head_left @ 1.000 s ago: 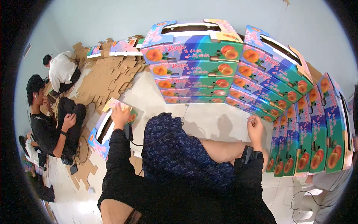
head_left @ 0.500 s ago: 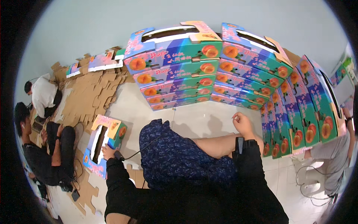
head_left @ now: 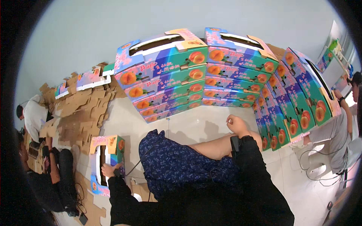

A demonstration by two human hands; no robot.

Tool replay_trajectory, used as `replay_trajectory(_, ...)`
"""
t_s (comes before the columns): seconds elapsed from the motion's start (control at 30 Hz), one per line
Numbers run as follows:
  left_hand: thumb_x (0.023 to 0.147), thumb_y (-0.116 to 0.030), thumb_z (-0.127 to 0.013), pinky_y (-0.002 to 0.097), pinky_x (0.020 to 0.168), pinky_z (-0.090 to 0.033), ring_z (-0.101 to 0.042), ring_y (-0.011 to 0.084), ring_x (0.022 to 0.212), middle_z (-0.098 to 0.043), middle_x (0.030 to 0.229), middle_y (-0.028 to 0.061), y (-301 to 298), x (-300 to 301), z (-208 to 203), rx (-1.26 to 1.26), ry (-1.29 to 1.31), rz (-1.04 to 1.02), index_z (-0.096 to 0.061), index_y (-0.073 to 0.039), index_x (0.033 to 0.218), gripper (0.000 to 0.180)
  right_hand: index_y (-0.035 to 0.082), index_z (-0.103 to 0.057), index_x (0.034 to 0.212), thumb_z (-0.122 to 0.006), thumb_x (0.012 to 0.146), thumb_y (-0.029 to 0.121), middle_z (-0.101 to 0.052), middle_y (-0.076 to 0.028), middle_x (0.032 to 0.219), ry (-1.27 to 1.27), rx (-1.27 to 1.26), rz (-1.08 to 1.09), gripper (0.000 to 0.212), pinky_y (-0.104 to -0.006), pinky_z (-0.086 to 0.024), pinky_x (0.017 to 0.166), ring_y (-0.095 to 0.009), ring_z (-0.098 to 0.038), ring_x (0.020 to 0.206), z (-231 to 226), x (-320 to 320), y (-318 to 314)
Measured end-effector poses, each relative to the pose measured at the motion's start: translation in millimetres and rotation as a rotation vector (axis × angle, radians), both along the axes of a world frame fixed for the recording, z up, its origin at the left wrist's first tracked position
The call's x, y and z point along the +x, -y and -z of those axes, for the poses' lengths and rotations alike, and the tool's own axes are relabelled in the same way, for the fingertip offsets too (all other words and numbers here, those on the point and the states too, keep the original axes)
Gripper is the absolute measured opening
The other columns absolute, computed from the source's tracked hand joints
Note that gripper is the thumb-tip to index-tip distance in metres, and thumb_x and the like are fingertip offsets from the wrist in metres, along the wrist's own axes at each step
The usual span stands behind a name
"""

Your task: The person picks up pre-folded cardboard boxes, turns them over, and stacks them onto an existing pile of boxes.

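Note:
On the floor at my left stands a colourful fruit carton (head_left: 117, 156) with peach pictures and a long slot in its top. My left hand (head_left: 109, 170) grips the white rim of that slot, its fingertips bent over the edge and partly hidden. My right hand (head_left: 235, 124) is loosely curled above my bent leg, with nothing visible in it. In front of me rise two stacks of matching cartons, a left stack (head_left: 162, 64) and a right stack (head_left: 235, 62). Another row of cartons (head_left: 301, 101) leans at an angle on my right.
Flattened brown cardboard (head_left: 85, 113) covers the floor at the left, with printed carton pieces (head_left: 88, 79) along the wall. One person in black (head_left: 47, 188) and one in white (head_left: 36, 115) sit there. Another person (head_left: 332, 132) is at the right beside a white stool (head_left: 318, 162) and loose cables.
My view has turned, so the stacks sit further left and the left side lower. The left hand stays on the carton's slot rim; the right hand remains curled.

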State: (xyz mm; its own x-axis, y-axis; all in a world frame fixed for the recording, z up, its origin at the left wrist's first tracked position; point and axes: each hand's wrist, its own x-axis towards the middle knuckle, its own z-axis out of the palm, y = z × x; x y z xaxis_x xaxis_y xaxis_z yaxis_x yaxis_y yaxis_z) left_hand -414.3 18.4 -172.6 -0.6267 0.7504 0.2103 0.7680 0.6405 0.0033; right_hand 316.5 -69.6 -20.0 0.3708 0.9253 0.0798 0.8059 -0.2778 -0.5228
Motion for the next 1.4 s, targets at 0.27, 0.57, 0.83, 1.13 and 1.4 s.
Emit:
replay_trajectory(0.27, 0.045, -0.049, -0.082, 0.0513, 0.090, -0.036, -0.046, 0.0404, 0.106, -0.049, 0.111, 0.0197, 45, 100, -100, 0.607, -0.045, 0.374, -0.046, 0.000, 0.121, 0.097, 0.011, -0.063, 0.091, -0.062, 0.077, 0.017, -0.059, -0.011, 0.063, -0.017, 0.225, -0.134, 0.015, -0.0390, -0.047, 0.057, -0.029, -0.059, 0.061, -43, -43, -15)
replay_trajectory(0.57, 0.048, -0.023, -0.081, 0.0474, 0.099, -0.029, -0.038, 0.0384, 0.114, -0.045, 0.119, 0.0210, 56, 227, -273, 0.905, 0.100, 0.895, -0.040, 0.000, 0.131, 0.095, 0.002, -0.036, 0.135, -0.080, 0.074, 0.029, -0.045, -0.014, 0.130, -0.757, 0.227, -0.740, 0.080, -0.0362, -0.036, 0.100, -0.024, -0.045, 0.120, -99, -190, 10)
replay_trajectory(0.83, 0.045, -0.031, -0.081, 0.0569, 0.105, -0.021, -0.041, 0.0363, 0.110, -0.044, 0.110, 0.0158, 82, 335, -312, 0.670, 0.157, 1.284, -0.047, -0.005, 0.123, 0.088, 0.002, -0.035, 0.137, -0.078, 0.076, 0.013, -0.044, -0.007, 0.135, -1.430, 0.385, -0.532, 0.075, -0.0360, -0.033, 0.104, -0.019, -0.040, 0.125, -68, -225, 51)
replay_trajectory(1.13, 0.045, -0.037, -0.081, 0.0567, 0.106, -0.020, -0.041, 0.0345, 0.106, -0.042, 0.105, 0.0142, 89, 403, -299, 0.491, 0.444, 1.728, -0.047, -0.005, 0.117, 0.086, 0.006, -0.048, 0.129, -0.079, 0.075, 0.022, -0.054, -0.007, 0.124, -1.422, 0.494, -0.394, 0.064, -0.0348, -0.040, 0.100, -0.019, -0.050, 0.117, -29, -148, 133)
replay_trajectory(1.4, 0.051, -0.034, -0.081, 0.0545, 0.106, -0.023, -0.038, 0.0380, 0.111, -0.040, 0.110, 0.0174, 98, 468, -304, 0.337, 0.585, 1.811, -0.043, -0.001, 0.124, 0.089, 0.002, -0.036, 0.132, -0.063, 0.082, 0.024, -0.047, -0.011, 0.126, -1.258, 0.981, 0.105, 0.061, -0.0384, -0.037, 0.102, -0.022, -0.046, 0.120, -43, -126, 125)
